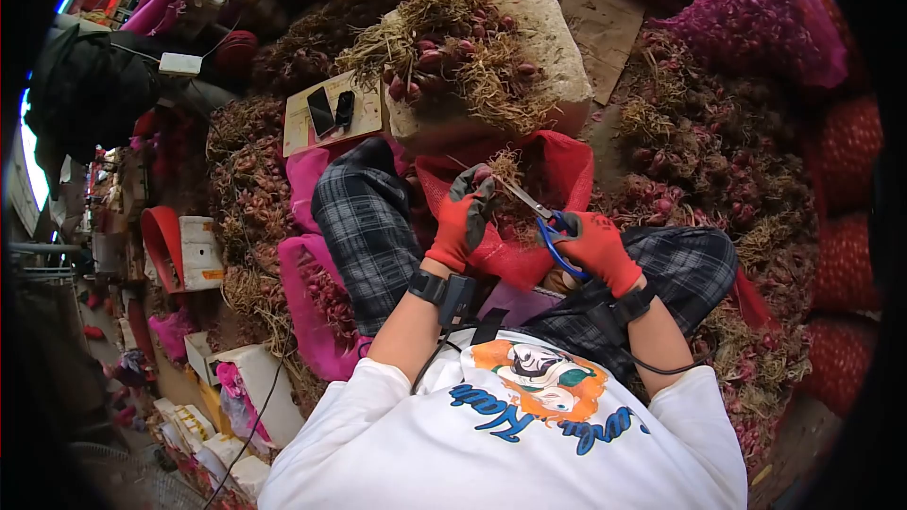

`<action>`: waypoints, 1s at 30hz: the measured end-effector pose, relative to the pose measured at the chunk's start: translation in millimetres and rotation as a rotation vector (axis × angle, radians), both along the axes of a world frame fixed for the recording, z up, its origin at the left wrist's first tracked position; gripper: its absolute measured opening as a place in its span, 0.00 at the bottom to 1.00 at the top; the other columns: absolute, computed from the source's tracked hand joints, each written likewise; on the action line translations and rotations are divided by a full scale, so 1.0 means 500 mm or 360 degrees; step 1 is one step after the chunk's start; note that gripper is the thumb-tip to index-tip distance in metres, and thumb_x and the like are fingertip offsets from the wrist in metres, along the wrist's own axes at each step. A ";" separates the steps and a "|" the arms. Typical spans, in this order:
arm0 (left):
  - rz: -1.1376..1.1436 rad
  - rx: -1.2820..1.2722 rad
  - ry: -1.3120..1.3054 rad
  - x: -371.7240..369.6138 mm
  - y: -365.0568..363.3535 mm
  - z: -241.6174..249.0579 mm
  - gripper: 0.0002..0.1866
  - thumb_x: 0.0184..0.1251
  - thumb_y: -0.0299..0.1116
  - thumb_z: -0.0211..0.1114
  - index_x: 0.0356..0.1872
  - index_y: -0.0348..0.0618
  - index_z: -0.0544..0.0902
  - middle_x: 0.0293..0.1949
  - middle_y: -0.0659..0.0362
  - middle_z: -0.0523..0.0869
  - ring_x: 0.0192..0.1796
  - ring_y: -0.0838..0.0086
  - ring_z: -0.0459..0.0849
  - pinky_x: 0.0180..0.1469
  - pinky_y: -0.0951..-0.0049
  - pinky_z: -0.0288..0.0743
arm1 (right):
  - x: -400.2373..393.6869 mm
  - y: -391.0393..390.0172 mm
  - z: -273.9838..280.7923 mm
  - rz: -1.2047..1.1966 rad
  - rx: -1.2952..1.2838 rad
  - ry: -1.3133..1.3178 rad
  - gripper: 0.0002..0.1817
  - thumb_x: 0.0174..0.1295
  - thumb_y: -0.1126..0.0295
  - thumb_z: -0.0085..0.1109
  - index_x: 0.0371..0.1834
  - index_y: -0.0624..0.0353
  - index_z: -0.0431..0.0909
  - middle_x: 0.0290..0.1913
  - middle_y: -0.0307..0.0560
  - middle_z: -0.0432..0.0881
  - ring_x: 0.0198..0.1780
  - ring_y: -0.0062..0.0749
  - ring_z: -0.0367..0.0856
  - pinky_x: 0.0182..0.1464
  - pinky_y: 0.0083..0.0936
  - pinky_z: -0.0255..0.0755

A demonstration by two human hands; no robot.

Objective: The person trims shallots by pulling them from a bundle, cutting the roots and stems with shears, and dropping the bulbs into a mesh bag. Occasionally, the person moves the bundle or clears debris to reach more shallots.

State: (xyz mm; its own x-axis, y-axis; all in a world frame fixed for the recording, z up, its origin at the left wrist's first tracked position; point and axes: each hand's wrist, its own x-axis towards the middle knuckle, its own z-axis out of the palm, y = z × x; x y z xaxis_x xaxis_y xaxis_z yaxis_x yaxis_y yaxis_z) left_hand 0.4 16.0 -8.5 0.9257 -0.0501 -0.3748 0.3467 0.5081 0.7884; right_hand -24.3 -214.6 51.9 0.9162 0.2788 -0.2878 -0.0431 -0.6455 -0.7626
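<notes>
In a red and grey work glove, my left hand is closed on a shallot, whose dry roots or stalks stick out beside it. My right hand, gloved the same way, grips blue-handled scissors. Their blades reach up and left to the shallot and its dry tuft. Below both hands a red mesh bag lies spread between my knees, with dry trimmings inside. Just ahead, a heap of shallots with dry stalks rests on a pale foam block.
Piles of shallots cover the floor to both sides. Full red mesh sacks line the right edge, and a purple mesh sack lies at upper right. A phone sits on a board by my left knee.
</notes>
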 end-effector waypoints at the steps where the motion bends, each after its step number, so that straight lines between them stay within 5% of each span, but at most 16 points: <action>1: -0.0061 -0.0015 0.0009 -0.002 0.002 -0.002 0.15 0.67 0.30 0.60 0.54 0.50 0.73 0.44 0.67 0.79 0.44 0.82 0.79 0.43 0.80 0.75 | 0.000 0.001 -0.001 0.0006 0.0018 -0.0030 0.22 0.49 0.46 0.61 0.28 0.57 0.78 0.27 0.53 0.80 0.31 0.48 0.79 0.35 0.35 0.71; 4: -0.0154 -0.0199 0.0043 -0.008 -0.019 0.077 0.18 0.67 0.27 0.58 0.57 0.44 0.71 0.43 0.66 0.78 0.42 0.83 0.78 0.43 0.79 0.76 | -0.005 0.005 -0.013 0.0037 -0.0051 -0.0246 0.24 0.51 0.47 0.60 0.36 0.58 0.77 0.32 0.53 0.80 0.34 0.48 0.80 0.37 0.36 0.72; 6: -0.0288 -0.0234 0.0007 -0.007 -0.010 0.043 0.19 0.67 0.27 0.58 0.58 0.43 0.70 0.45 0.65 0.78 0.42 0.83 0.78 0.43 0.80 0.76 | -0.019 0.007 -0.042 0.0080 -0.0267 -0.0555 0.23 0.53 0.51 0.61 0.42 0.59 0.74 0.34 0.53 0.79 0.36 0.49 0.80 0.38 0.37 0.72; 9: -0.0254 -0.0138 0.0003 -0.016 -0.023 0.039 0.19 0.67 0.27 0.58 0.59 0.43 0.69 0.47 0.64 0.78 0.42 0.83 0.78 0.42 0.81 0.75 | -0.024 0.017 -0.055 0.0115 -0.0267 -0.0345 0.32 0.52 0.41 0.57 0.46 0.60 0.71 0.42 0.56 0.77 0.40 0.50 0.80 0.40 0.38 0.74; 19: -0.0327 0.0041 0.0003 -0.014 -0.030 0.046 0.16 0.68 0.26 0.57 0.56 0.44 0.71 0.46 0.65 0.78 0.42 0.83 0.78 0.43 0.81 0.74 | -0.019 0.030 -0.079 0.0048 -0.0480 -0.0260 0.24 0.55 0.47 0.55 0.34 0.61 0.75 0.31 0.55 0.81 0.35 0.48 0.81 0.38 0.39 0.74; 28: -0.0014 -0.0447 0.0381 -0.014 -0.027 -0.030 0.12 0.68 0.30 0.58 0.51 0.48 0.75 0.42 0.65 0.81 0.40 0.80 0.80 0.37 0.81 0.77 | -0.021 0.020 -0.163 -0.0143 -0.0232 -0.0088 0.28 0.56 0.41 0.52 0.34 0.59 0.80 0.32 0.56 0.82 0.40 0.50 0.81 0.44 0.39 0.72; 30: -0.0199 -0.0809 0.0393 -0.004 0.001 -0.030 0.12 0.69 0.33 0.57 0.52 0.48 0.75 0.42 0.65 0.81 0.38 0.80 0.80 0.36 0.81 0.76 | -0.017 0.007 -0.136 -0.0155 -0.0249 0.0060 0.30 0.56 0.39 0.51 0.35 0.59 0.81 0.32 0.57 0.82 0.42 0.51 0.80 0.45 0.38 0.72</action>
State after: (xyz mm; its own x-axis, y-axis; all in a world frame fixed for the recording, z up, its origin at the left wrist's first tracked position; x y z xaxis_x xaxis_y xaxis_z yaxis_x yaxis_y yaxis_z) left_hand -1.6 16.7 -23.7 0.7894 -0.3835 -0.4794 0.5710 0.7454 0.3441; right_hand -33.0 -211.2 -16.3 0.9244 0.1386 -0.3554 -0.1377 -0.7475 -0.6499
